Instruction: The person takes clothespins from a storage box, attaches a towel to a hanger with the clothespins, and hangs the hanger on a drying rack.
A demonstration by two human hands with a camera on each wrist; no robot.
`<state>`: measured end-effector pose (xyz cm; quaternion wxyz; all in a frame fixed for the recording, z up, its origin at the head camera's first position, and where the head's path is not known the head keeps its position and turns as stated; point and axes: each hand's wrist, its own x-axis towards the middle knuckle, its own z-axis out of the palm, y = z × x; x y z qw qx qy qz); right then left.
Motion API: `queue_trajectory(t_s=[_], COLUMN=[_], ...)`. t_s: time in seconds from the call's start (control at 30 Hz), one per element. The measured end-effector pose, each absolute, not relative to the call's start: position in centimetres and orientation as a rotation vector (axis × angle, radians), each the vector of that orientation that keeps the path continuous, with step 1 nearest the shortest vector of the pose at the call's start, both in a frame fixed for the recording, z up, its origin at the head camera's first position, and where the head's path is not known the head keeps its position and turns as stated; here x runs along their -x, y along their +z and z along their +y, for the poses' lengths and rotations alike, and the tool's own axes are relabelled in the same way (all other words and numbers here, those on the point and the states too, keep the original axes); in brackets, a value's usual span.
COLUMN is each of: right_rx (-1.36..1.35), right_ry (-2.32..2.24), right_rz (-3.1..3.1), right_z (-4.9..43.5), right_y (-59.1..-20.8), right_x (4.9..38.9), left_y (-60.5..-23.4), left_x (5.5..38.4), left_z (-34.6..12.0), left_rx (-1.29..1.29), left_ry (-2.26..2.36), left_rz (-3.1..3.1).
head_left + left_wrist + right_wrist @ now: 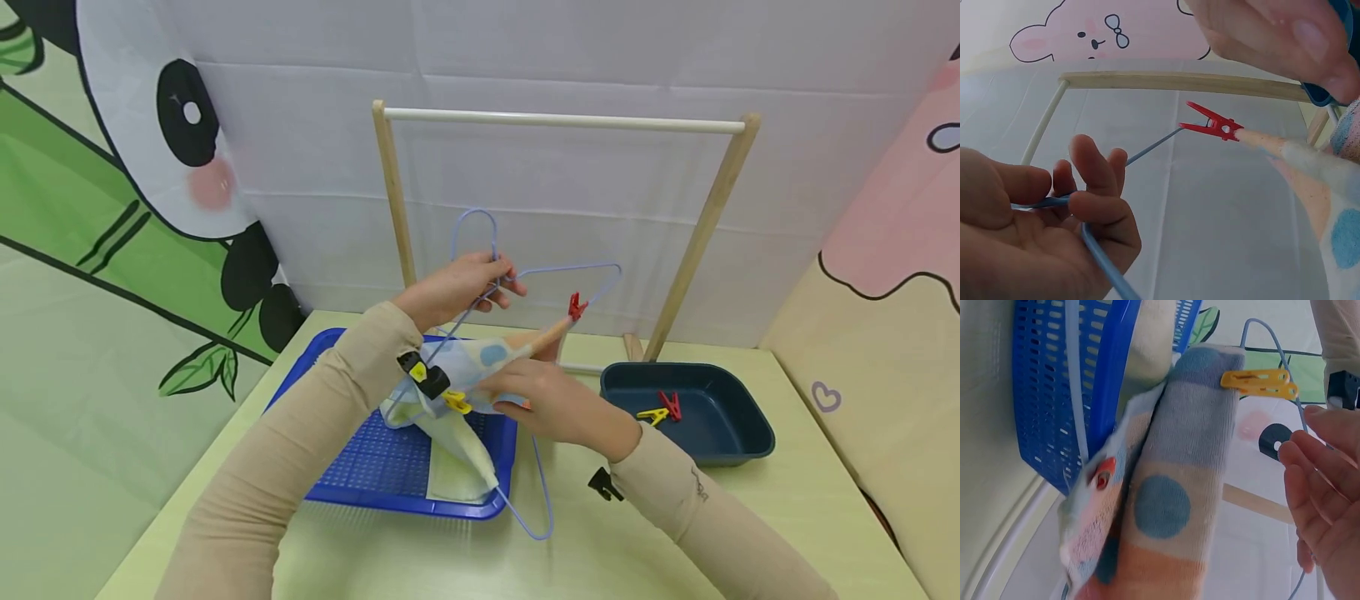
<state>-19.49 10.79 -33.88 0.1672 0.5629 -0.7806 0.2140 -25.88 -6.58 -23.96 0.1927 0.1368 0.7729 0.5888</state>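
Observation:
My left hand (468, 287) grips a light-blue wire hanger (570, 268) near its neck, fingers curled round the wire in the left wrist view. A damp-looking patterned towel (1179, 419) with blue dots lies along the hanger's lower part. One red clip (1219, 125) bites its right end; a yellow clip (1259, 382) sits near the left end. My right hand (558, 408) pinches the towel from the right, fingertips partly hidden behind cloth. A second red clip (1102, 474) is on the towel's lower layer. Below, a pale cloth (461, 479) lies in a blue basket (375, 498).
Another blue wire loop (550, 508) sticks out past the basket's right edge. A dark teal basin (761, 425) with a yellow clip (652, 414) and a red clip (671, 406) stands to the right. Behind stands a wooden rack (701, 237) with a white bar (562, 121).

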Motion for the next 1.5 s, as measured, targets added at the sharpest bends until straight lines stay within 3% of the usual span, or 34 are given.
queue_trajectory(t_s=[0.43,0.8,1.5], right_rx=[-1.433,-1.104,-0.759], right_ry=[0.563,0.709,0.729], right_rz=[-2.251,-2.160,-2.109], right_z=[14.8,18.5,20.8], right_y=[-33.1,-32.8,-33.0], right_x=[20.5,21.7,22.9], left_y=[-23.7,-24.1,-23.7], left_x=[24.9,24.9,24.6], left_z=[-5.9,-5.4,-5.3], left_rx=[-0.453,-0.584,-0.873], left_ry=[1.472,1.296,1.090], left_rz=[2.277,2.582,2.847])
